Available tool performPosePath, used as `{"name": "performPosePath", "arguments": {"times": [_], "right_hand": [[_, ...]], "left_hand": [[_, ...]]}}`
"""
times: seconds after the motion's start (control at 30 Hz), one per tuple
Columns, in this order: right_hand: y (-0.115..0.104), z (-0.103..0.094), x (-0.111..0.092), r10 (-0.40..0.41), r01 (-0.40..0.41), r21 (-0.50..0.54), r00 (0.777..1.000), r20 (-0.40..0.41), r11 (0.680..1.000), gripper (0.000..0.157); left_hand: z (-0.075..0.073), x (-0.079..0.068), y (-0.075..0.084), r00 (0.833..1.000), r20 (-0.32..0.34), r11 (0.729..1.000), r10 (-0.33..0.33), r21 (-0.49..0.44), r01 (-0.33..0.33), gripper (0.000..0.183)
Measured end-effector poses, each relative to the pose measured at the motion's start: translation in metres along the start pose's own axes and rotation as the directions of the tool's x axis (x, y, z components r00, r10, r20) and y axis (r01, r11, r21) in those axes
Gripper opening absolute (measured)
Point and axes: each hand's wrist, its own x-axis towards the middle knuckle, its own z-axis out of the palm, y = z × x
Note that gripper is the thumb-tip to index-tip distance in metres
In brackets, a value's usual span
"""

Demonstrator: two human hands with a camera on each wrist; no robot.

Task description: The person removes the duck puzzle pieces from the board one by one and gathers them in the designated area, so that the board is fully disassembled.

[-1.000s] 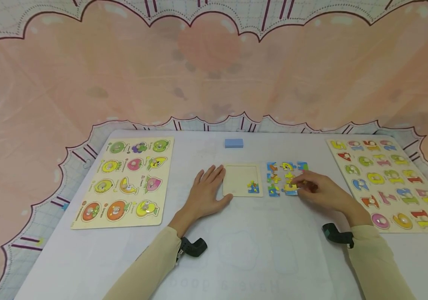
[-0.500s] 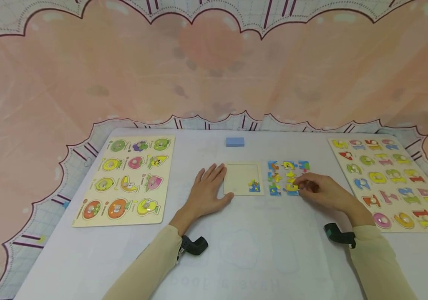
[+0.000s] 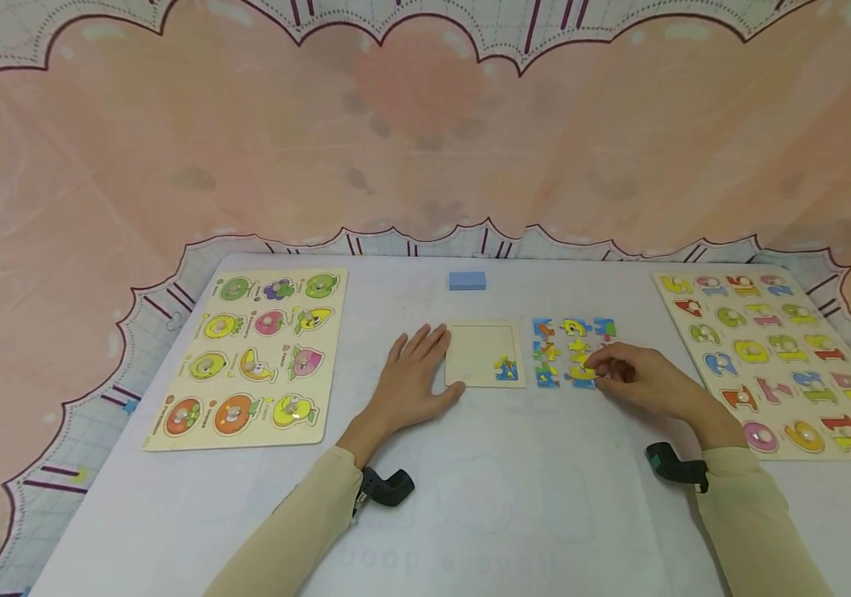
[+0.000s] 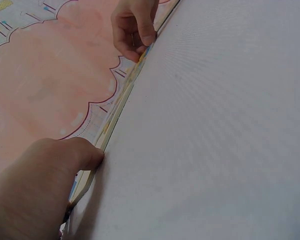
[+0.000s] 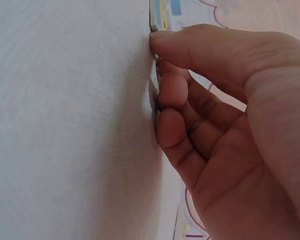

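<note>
In the head view, my left hand lies with fingers spread at the left side of a small square wooden puzzle tray. The left wrist view has the thumb against the tray's near edge. One colourful jigsaw piece sits in the tray's lower right corner. Several loose jigsaw pieces are laid out in rows to the right of the tray. My right hand pinches a yellow and blue jigsaw piece at the near right of that group. Its thumb meets the edge; the fingers partly hide the grip.
A fruit puzzle board lies on the left of the white table. On the right is a number and letter puzzle board, partly behind the right forearm. A blue block rests beyond the tray. Patterned cloth rises behind.
Hardly anything differs. The head view has shifted slightly, while the left hand stays beside the tray and the right hand stays at the same jigsaw piece.
</note>
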Motion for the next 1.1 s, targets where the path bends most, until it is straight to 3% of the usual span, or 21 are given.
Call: {"name": "performPosePath", "arguments": {"times": [0.53, 0.93, 1.1], "right_hand": [[-0.004, -0.003, 0.0, 0.009, -0.009, -0.013, 1.0, 0.012, 1.0, 0.021], [-0.01, 0.005, 0.005, -0.098, 0.095, -0.039, 0.991, -0.088, 0.995, 0.014], [-0.016, 0.011, 0.009, -0.104, 0.1, -0.056, 0.991, -0.085, 0.993, 0.013]], "left_hand": [[-0.001, 0.001, -0.002, 1.0, -0.006, 1.0, 0.004, 0.007, -0.004, 0.078], [-0.001, 0.0, -0.001, 1.0, 0.007, 1.0, 0.0, 0.012, 0.0, 0.079], [0.001, -0.001, -0.001, 1.0, 0.005, 1.0, 0.002, 0.002, -0.002, 0.078]]}}
